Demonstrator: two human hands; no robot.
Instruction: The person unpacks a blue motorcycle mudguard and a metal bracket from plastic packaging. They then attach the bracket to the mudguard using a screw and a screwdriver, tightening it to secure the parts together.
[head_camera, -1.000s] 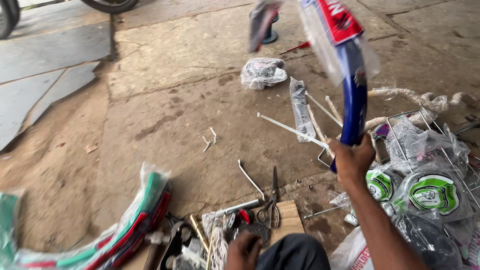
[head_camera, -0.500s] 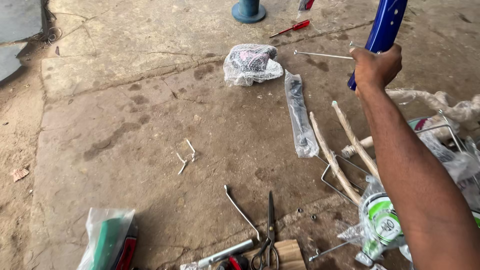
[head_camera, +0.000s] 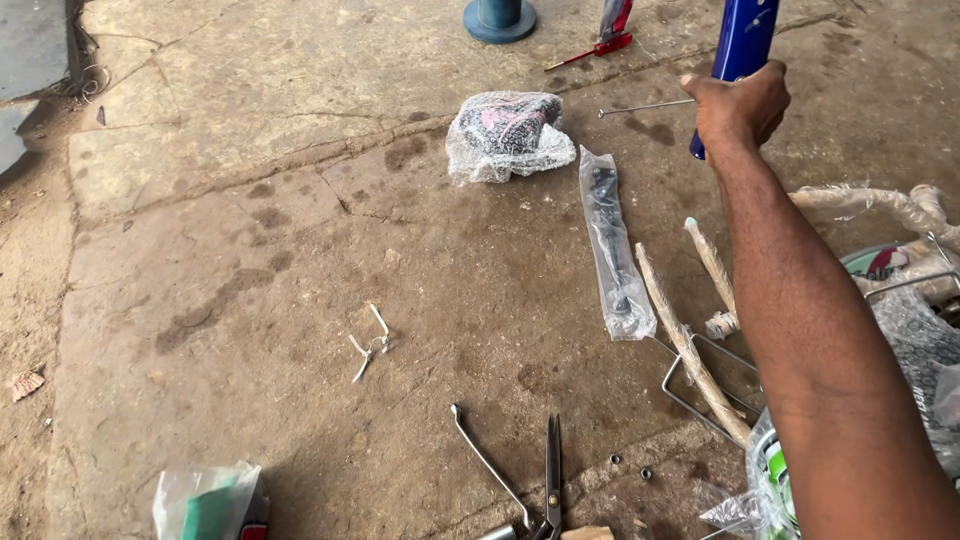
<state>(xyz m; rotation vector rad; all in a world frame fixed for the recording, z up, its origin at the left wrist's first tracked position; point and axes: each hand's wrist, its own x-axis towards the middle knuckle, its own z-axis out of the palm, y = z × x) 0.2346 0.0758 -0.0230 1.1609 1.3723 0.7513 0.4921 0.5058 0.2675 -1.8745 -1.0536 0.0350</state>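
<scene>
Bare concrete floor (head_camera: 230, 230) lies open left; wrapped parts (head_camera: 615, 245) crowd the right.

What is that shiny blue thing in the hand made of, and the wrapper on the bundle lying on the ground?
The blue piece in the right hand looks like glossy painted metal: smooth with bright glints, though hard plastic cannot be ruled out. The bundle is wrapped in clear bubble plastic, see-through and crinkled. The ground looks like rough, cracked concrete.

Upper centre: bubble-wrapped bundle (head_camera: 508, 134) on cracked concrete floor (head_camera: 250, 250). Just right of it: long clear plastic bag holding a black part (head_camera: 615, 245). Top edge: blue round base (head_camera: 499, 18), red-handled screwdriver (head_camera: 590, 52). Bottom centre: black scissors (head_camera: 552, 480) beside bent metal rod (head_camera: 488, 465).
</scene>
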